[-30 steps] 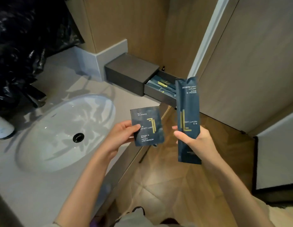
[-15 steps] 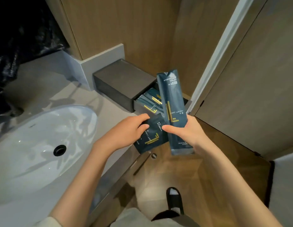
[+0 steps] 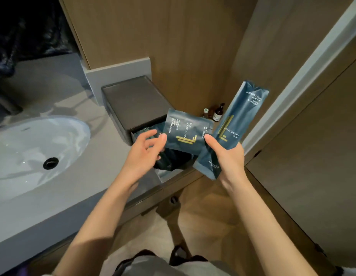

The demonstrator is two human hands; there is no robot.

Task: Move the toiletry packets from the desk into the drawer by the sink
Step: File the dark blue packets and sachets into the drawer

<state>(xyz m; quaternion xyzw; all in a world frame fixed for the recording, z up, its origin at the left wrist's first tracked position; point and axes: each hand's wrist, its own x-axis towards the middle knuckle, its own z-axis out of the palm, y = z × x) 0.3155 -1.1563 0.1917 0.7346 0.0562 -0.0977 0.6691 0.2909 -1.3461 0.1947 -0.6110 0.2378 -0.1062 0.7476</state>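
I count two glossy dark-blue packets with gold marks, both held over the open drawer (image 3: 155,176) beneath one matte charcoal box (image 3: 133,100). My right hand (image 3: 227,156) has its grip clamped on the long flat packet (image 3: 239,120), the thumb also pinning a corner of the square packet (image 3: 187,134). My left hand (image 3: 145,154) is spread, grip apart (fingers blurred), thumb tip at the square one's edge. One oval white basin (image 3: 33,148) sits in the smooth grey tabletop (image 3: 93,176). Two small bottles (image 3: 217,112) stand by the wood wall.
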